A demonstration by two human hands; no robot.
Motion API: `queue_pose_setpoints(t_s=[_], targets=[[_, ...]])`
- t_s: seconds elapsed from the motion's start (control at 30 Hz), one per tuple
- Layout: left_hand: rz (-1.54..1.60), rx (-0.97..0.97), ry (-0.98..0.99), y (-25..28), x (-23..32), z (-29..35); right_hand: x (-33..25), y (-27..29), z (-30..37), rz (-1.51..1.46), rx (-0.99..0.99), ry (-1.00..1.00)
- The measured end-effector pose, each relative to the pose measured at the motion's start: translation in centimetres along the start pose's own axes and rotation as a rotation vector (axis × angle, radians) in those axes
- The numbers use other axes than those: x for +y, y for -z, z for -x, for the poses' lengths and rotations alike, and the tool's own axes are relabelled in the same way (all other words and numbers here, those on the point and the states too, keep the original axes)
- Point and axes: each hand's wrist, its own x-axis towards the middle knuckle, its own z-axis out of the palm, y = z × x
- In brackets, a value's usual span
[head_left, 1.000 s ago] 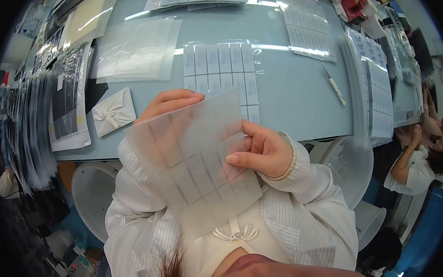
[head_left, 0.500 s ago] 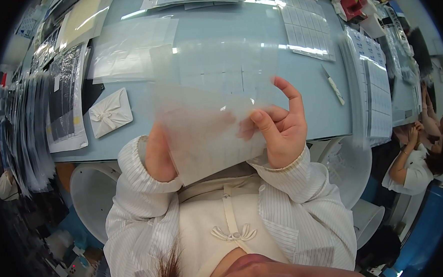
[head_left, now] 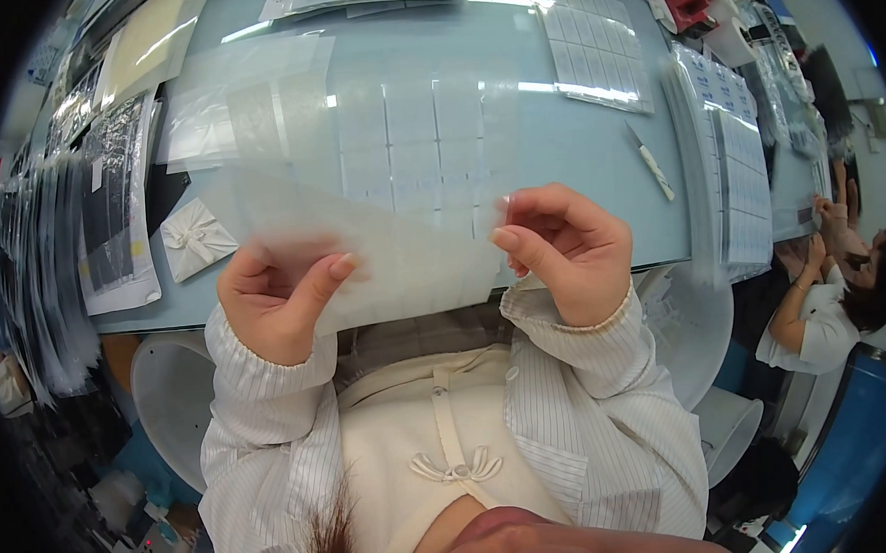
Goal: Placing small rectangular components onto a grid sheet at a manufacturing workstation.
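Observation:
A thin translucent film sheet (head_left: 413,268) is held up over the table's near edge, its lower part folded over at a slant. My left hand (head_left: 282,295) grips its left side, with the thumb in front and the fingers partly blurred. At the right edge, my right hand (head_left: 570,255) pinches the film between thumb and forefinger, the other fingers curled. Through the upper part of the film shows a sheet of pale rectangular panels (head_left: 415,128). Whether those panels belong to the film or lie under it, I cannot tell.
A craft knife (head_left: 651,165) lies at the right, near a thick stack of panel sheets (head_left: 743,176). Another panel sheet (head_left: 591,43) lies farther back. At the left are a white bow-tied pouch (head_left: 196,239) and hanging plastic sleeves (head_left: 36,258). White bins (head_left: 174,401) stand below the table edge.
My left hand has come out from behind the film to its left side, thumb now in front. My right hand has moved slightly right, and the film is drawn wider between them.

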Motion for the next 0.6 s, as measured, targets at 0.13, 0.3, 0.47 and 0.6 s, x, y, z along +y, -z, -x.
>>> queue_pose_setpoints(t_s=[0.13, 0.3, 0.47, 0.6], targets=[[-0.015, 0.011, -0.026, 0.1, 0.0, -0.1, -0.3, 0.1, 0.4, 0.068, 0.011, 0.02], [-0.084, 0.036, -0.102, -0.3, 0.0, -0.3, -0.2, -0.2, 0.1, 0.184, 0.088, 0.072], [0.019, -0.051, -0.019, 0.3, 0.5, -1.3, 1.0, 1.1, -0.9, 0.351, 0.167, 0.246], [-0.143, -0.141, 0.053, 1.5, 1.5, -3.5, 1.9, 3.0, -2.5, 0.375, 0.351, 0.501]])
